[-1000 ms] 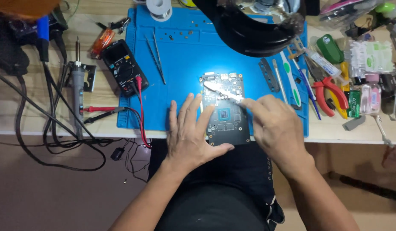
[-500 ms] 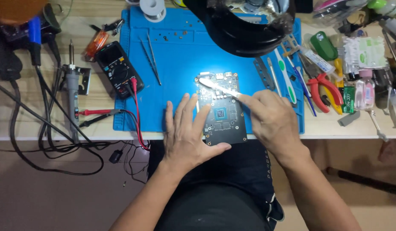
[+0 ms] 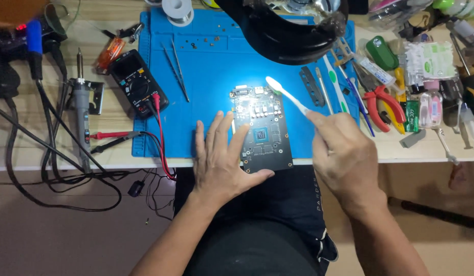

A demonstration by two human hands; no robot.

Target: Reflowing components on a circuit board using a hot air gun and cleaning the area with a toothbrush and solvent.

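Seemingly mid-cleaning, the right hand point(image 3: 344, 153) pinches a white toothbrush point(image 3: 287, 94) with its bristles at the top edge of the circuit board point(image 3: 262, 128), which the flat, open left hand point(image 3: 221, 158) steadies on the blue mat point(image 3: 206, 66).

- A lamp head point(image 3: 288, 25) at the far edge throws bright light onto the blue mat point(image 3: 211, 76).
- Glare whitens the mat centre.
- Near floor is dim.
- Edges look slightly soft.

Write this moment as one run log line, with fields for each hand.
left hand: flat on circuit board edge | right hand: holds white toothbrush, bristles at board's top right corner | surface: blue mat
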